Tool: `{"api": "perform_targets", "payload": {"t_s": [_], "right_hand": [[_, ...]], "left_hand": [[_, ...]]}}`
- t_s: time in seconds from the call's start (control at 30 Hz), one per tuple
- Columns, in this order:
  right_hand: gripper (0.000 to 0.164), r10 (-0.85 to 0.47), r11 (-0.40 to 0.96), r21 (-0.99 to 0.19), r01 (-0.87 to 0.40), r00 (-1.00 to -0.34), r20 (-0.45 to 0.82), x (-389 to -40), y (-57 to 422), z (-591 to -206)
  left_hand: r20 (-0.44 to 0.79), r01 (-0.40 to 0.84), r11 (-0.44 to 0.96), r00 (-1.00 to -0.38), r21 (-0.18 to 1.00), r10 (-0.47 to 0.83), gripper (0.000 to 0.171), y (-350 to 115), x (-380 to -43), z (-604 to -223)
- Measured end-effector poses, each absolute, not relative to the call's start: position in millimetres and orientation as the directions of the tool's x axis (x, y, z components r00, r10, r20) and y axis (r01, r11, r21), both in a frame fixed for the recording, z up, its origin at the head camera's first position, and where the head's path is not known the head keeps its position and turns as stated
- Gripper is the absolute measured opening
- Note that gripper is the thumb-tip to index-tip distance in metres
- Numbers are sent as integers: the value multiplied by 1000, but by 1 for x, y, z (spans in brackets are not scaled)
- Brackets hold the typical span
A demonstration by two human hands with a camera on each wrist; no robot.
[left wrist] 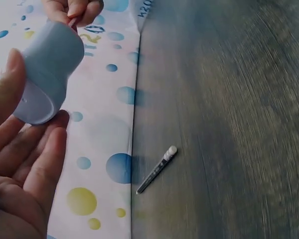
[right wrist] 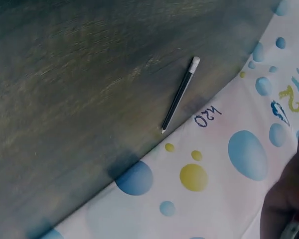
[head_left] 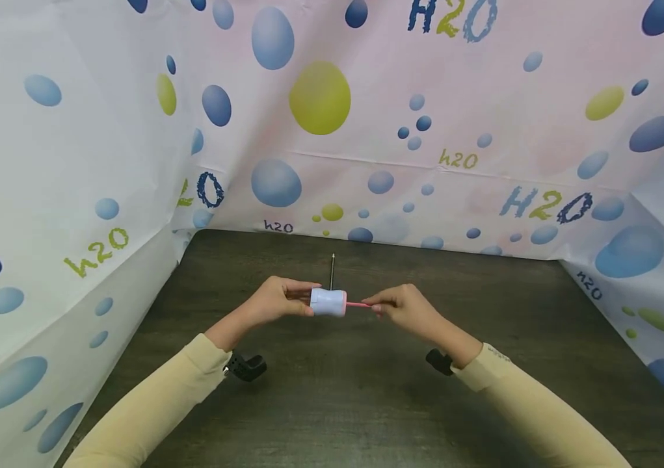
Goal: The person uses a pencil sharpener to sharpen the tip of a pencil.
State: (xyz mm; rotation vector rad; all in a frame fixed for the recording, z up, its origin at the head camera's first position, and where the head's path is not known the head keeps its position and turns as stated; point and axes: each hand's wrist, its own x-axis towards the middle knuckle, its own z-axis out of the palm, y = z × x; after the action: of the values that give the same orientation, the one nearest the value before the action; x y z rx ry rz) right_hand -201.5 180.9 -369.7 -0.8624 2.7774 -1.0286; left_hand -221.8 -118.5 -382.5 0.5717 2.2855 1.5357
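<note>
In the head view my left hand (head_left: 278,300) holds a pale blue, waisted pencil sharpener (head_left: 328,303) by its left end, thumb below and fingers above. A thin pink pencil (head_left: 358,305) extends from the sharpener's pink right end. My right hand (head_left: 404,307) pinches that pencil between thumb and fingertips. The left wrist view shows the sharpener (left wrist: 52,67) tilted between thumb and fingers, its rounded near end toward the palm. The right wrist view catches only a dark part of the right hand (right wrist: 289,194) at its edge.
A black pencil (head_left: 332,270) with a white end (right wrist: 195,64) lies on the dark wooden table (head_left: 332,403), just beyond the sharpener. White sheeting (head_left: 367,143) printed with blue and green bubbles walls off the back and both sides. Each wrist wears a black strap.
</note>
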Motion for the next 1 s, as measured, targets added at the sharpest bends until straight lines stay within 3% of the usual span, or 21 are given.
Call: {"api": "perform_targets", "payload": {"t_s": [0.13,0.27,0.43,0.6,0.8,1.0], "right_hand": [[24,-550,589,-694,-414,-834,31,-207,183,-369],[25,-550,585,-701,-407,-835,26,-209,182,-368],[24,-508,605,-677,-420,-858,78,-208,178,-372],[24,-473,633,-621,-463,-866,162,-202,178,-372],[23,-476,644,-526,-556,-829,293,-199,176,-372],[21,-511,633,-412,-655,-754,414,-199,175,-374]], "left_hand": [[-2,205,346,-858,915,514,56,-119,-220,-381],[25,209,290,-847,934,532,60,-121,-219,-380],[33,166,205,-846,965,532,57,-125,-221,-376],[-70,78,281,-875,957,480,50,-127,-226,-373],[-212,-16,369,-841,929,498,63,-127,-228,-379],[-223,-27,362,-831,932,510,54,-122,-224,-380]]}}
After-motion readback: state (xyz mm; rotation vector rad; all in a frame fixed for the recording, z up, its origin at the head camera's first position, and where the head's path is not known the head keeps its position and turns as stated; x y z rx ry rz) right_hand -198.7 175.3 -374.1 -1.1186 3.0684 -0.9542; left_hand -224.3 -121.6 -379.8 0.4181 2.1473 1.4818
